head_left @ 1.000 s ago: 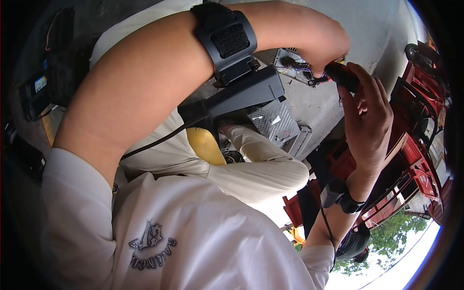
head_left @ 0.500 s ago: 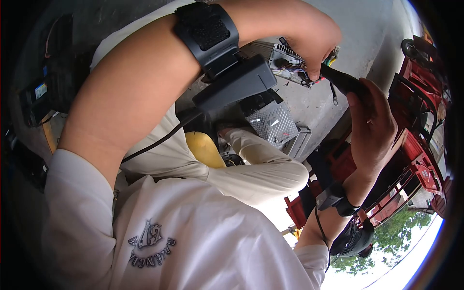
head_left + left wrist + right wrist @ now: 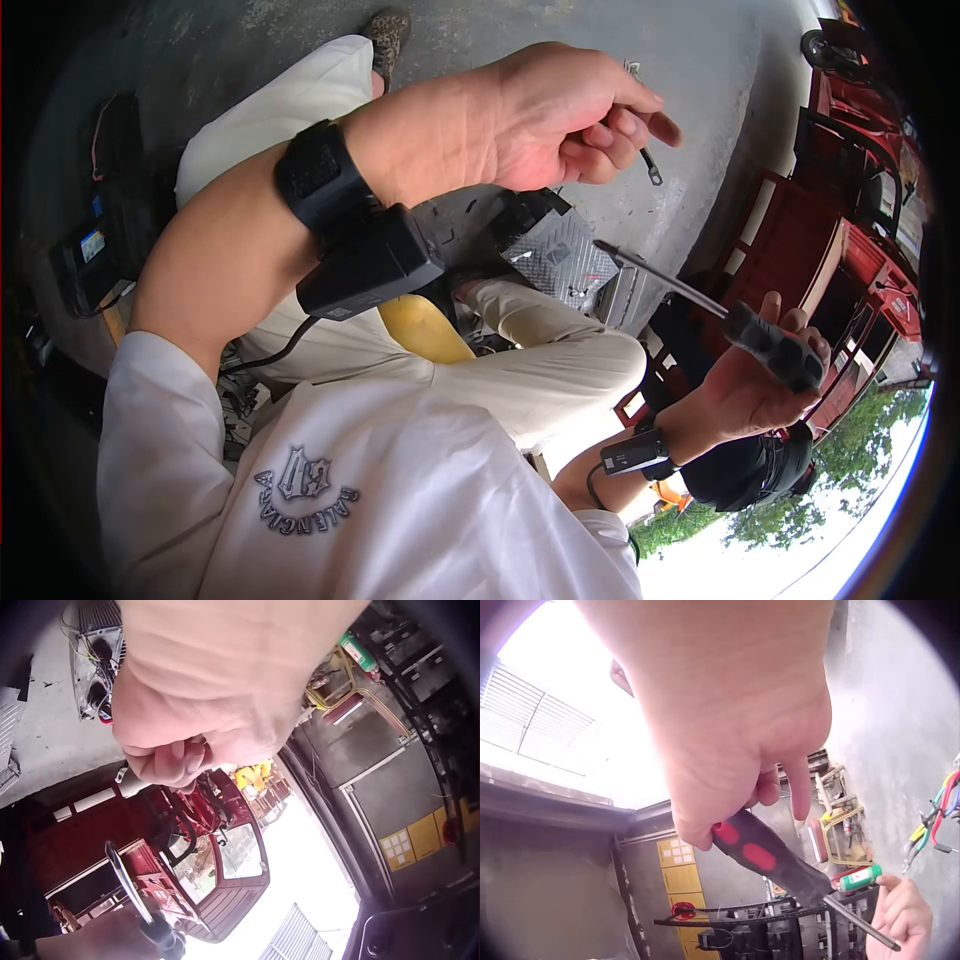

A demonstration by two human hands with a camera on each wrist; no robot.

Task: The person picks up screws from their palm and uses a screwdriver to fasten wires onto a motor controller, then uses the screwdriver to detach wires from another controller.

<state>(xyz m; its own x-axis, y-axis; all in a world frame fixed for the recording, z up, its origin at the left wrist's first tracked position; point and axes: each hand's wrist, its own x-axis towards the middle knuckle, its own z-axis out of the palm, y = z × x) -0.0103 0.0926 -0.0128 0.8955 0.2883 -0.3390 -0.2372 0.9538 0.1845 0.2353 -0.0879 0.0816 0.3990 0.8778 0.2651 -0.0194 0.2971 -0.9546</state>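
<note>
My right hand (image 3: 745, 390) grips a screwdriver (image 3: 765, 345) by its black handle. Its metal shaft points up and left in the head view, and red patches on the handle face the right wrist camera. My left hand (image 3: 570, 125) is raised over the floor, thumb and index finger stretched out and the other fingers loosely curled, with nothing visible in it. Close below those fingertips is a metal ring terminal (image 3: 655, 176). In the left wrist view a finned metal box (image 3: 88, 664) with wires lies on the floor beside the left hand, which mostly hides it in the head view.
A tread-patterned metal plate (image 3: 560, 255) lies on the concrete floor by my bent leg. Red vehicle frames (image 3: 775, 240) stand along the right, with a person in dark clothing (image 3: 740, 470) near them. Coloured wires (image 3: 934, 814) show in the right wrist view.
My left hand has lifted off the wired box and turned palm up. The right hand has drawn back with the screwdriver, down and toward my body, swinging the whole shaft into view.
</note>
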